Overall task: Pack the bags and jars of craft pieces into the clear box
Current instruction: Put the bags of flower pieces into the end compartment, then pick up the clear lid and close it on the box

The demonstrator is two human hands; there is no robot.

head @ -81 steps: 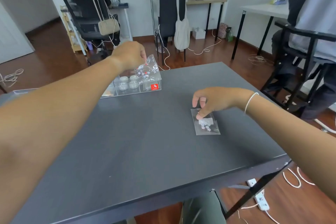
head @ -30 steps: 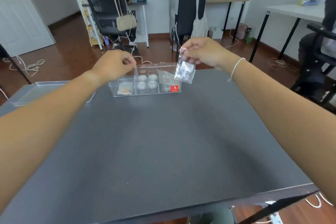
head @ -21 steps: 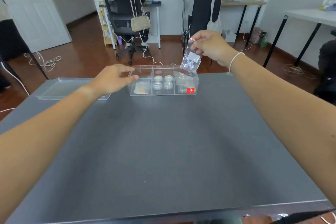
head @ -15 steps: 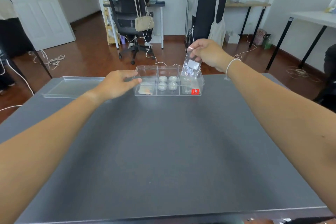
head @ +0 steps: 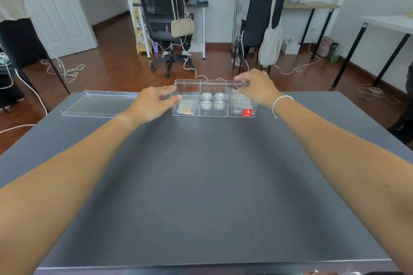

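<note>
Half a second ago the right hand (head: 257, 88) held a bag above the box (head: 213, 98); now it has come down into the box's right compartment, fingers bent over the bags (head: 240, 99) lying there. Whether it is pinching one or has let go, I cannot tell. The left hand (head: 154, 104) has stayed at the box's left end, thumb and fingers loosely spread against the wall, steadying it and gripping nothing. Between the hands, four jars (head: 212, 100) fill the middle compartment, and a bag with orange pieces (head: 186, 109) lies just beside the left thumb. Packing looks nearly finished. Next, probably, the right hand withdraws and the lid (head: 98, 104), lying left of the left hand, goes on.
</note>
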